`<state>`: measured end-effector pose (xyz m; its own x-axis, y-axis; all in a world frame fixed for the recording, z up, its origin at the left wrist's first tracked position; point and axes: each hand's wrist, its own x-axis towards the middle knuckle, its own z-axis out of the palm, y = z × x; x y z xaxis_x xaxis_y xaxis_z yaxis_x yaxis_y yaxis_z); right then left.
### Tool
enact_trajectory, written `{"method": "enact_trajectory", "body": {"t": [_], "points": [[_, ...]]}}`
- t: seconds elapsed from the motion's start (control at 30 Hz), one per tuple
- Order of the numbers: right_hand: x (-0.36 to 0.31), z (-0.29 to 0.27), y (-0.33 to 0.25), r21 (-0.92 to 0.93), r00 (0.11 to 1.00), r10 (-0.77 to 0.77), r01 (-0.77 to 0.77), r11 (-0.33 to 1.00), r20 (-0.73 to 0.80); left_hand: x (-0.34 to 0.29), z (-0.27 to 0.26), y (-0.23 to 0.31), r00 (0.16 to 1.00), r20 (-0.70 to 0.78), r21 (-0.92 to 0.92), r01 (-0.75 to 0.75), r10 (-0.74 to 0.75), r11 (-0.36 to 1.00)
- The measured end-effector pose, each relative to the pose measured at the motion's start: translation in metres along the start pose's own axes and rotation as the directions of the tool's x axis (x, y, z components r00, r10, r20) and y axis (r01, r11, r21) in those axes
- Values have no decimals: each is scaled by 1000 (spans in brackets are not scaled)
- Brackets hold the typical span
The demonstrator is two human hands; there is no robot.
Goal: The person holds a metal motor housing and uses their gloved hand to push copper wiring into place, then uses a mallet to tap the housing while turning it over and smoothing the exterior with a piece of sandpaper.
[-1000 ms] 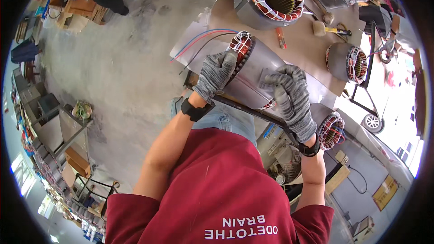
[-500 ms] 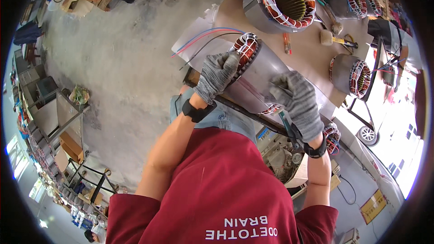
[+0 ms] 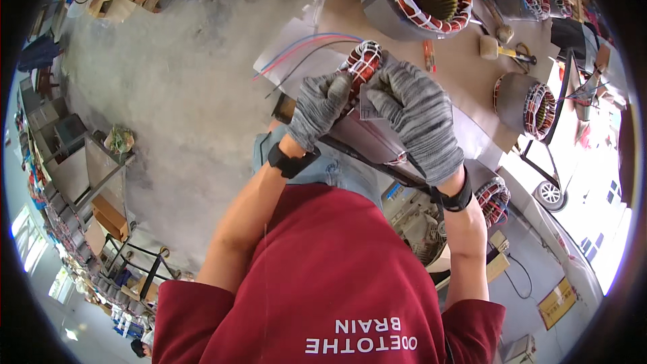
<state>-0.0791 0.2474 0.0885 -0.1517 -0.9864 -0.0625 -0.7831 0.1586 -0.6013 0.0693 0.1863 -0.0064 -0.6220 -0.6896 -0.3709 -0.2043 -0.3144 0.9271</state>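
Observation:
A grey cylindrical motor stator (image 3: 367,136) lies on its side at the table edge in front of me. Its near-left end shows a copper winding (image 3: 364,61) laced with white cord. My gloved left hand (image 3: 320,106) is closed at the rim of this winding, thumb pressed against it. Beside it, my gloved right hand (image 3: 414,111) has its fingers bent together near the winding; whatever they pinch is hidden. A small grey flat piece (image 3: 371,108) shows below the right fingertips. Blue, red and black lead wires (image 3: 296,56) run leftward from the winding.
A larger stator (image 3: 387,3) stands upright behind, with more stators (image 3: 519,104) to the right. A mallet (image 3: 495,48) and a red-orange small object (image 3: 430,56) lie on brown sheeting (image 3: 465,87). Another winding (image 3: 493,199) sits low right. Concrete floor (image 3: 175,108) spreads left.
My right hand has moved up and left, from the stator's right end to the laced winding beside my left hand. A teal-handled tool near my right hand no longer shows. The left hand stays nearly put.

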Motion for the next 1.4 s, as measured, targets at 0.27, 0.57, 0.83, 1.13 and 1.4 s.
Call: {"method": "enact_trajectory", "body": {"t": [0.27, 0.57, 0.83, 1.13, 1.4], "points": [[3, 7, -4, -116, 990, -50, 35, 993, -133, 7, 1, 5, 999, -37, -15, -31, 31, 999], [-20, 13, -12, -211, 955, 12, -78, 974, -297, 6, 5, 11, 997, -76, 38, 4, -1, 999], [-10, 29, -25, -67, 847, 267, -333, 941, -459, 2, 7, 7, 959, -55, 258, -256, 279, 932], [-20, 49, -28, -74, 741, 279, -405, 911, -611, 5, 5, 12, 989, -25, 118, -144, 148, 983], [-45, 73, -31, -55, 625, 144, -289, 956, -767, 7, -1, 3, 945, 57, 333, -321, 321, 887]]}}
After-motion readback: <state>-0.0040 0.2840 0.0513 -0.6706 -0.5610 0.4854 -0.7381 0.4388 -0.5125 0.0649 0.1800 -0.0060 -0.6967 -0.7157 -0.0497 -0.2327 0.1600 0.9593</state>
